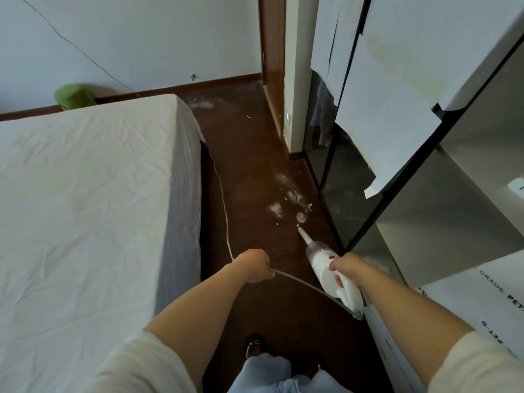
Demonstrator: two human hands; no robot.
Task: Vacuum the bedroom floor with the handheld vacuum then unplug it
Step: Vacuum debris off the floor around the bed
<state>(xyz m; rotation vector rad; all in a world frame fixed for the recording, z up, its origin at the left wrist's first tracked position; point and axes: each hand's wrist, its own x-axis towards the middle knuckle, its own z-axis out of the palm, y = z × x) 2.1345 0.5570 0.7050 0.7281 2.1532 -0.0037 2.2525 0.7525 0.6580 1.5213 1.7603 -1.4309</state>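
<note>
progress: vacuuming partway by my read, unplugging not yet done | bed [85, 194] wore a wrinkled white sheet | floor [255, 154] was dark glossy wood | dust patches [286, 202] lay pale and powdery ahead | handheld vacuum [329, 265], white plastic with tapered nozzle, gripped by right hand [347, 269] | cord [226, 217], thin, held in left hand [255, 265]

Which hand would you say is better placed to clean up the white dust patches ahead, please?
The right hand: it grips the vacuum, whose nozzle already points at the dust patches just ahead. The left hand only holds the cord aside.
</note>
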